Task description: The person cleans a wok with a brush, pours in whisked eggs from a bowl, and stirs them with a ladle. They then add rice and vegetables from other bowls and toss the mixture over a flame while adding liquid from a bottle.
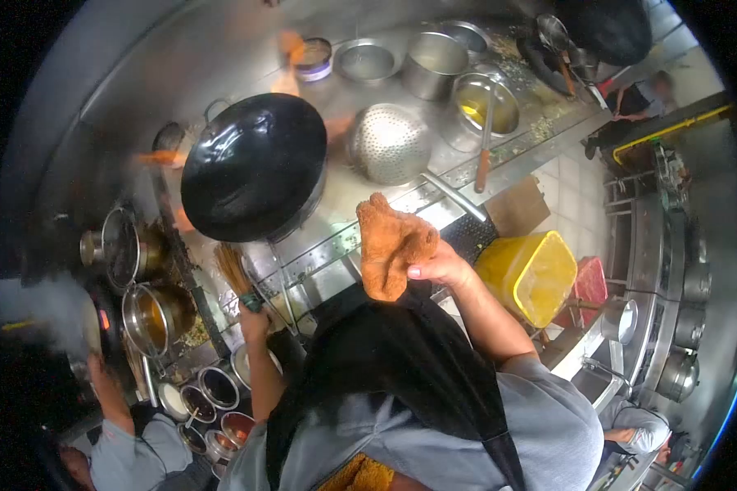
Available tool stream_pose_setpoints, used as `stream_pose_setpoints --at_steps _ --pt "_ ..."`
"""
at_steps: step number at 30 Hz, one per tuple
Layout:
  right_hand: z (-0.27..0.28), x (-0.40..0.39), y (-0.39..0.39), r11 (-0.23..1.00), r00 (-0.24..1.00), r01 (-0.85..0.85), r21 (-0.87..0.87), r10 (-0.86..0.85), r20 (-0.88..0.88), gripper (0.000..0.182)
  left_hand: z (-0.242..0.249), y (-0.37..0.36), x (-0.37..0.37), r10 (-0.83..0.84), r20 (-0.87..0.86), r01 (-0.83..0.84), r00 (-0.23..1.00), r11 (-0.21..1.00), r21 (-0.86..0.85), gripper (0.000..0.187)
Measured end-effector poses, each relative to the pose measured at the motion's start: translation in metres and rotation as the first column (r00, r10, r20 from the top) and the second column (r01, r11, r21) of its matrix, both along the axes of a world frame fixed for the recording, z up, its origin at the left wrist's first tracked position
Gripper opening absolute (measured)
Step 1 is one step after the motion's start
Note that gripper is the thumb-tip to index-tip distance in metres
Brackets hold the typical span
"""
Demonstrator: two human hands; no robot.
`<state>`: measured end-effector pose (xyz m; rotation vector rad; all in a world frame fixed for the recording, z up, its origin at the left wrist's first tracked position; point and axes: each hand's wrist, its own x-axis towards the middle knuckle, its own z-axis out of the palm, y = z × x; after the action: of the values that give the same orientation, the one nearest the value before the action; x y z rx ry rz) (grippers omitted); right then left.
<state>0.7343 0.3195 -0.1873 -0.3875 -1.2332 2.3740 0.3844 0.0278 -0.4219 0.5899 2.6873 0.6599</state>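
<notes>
My right hand (445,268) is closed on a folded orange-brown cloth (391,245), held up in front of my black apron (385,352). At the lower left, my left hand (255,323) is wrapped round the dark handle of a bamboo wok brush (234,272), its bristles pointing up and away. Just beyond the brush a black wok (255,168) sits tilted on the stove, with orange flames around it. To the wok's right, a perforated metal strainer (391,143) rests with its long handle toward me.
Metal pots (434,64) line the back, near a pot of yellow oil (490,105) with a wooden-handled ladle across it. A yellow bin (532,274) stands at the right. A co-worker (139,450) works at the left by several sauce containers (219,387); other people are at the right.
</notes>
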Motion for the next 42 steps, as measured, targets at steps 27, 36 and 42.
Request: stream_pose_setpoints --at_steps 27,36,42 --pt "-0.039 0.304 0.086 0.654 0.662 0.741 0.150 -0.750 -0.002 0.039 0.270 0.343 0.453 -0.788 0.555 0.119 0.268 0.599 0.792 0.035" --pt "-0.072 0.330 0.097 0.767 0.791 0.591 0.250 -0.612 0.009 0.035 0.257 0.356 0.484 -0.828 0.474 0.448 0.300 0.561 0.696 0.026" --pt "-0.071 0.336 0.101 0.681 0.531 0.376 0.628 -0.714 0.456 0.047 0.243 0.370 0.511 -0.716 0.663 0.234 0.219 0.698 0.677 0.025"
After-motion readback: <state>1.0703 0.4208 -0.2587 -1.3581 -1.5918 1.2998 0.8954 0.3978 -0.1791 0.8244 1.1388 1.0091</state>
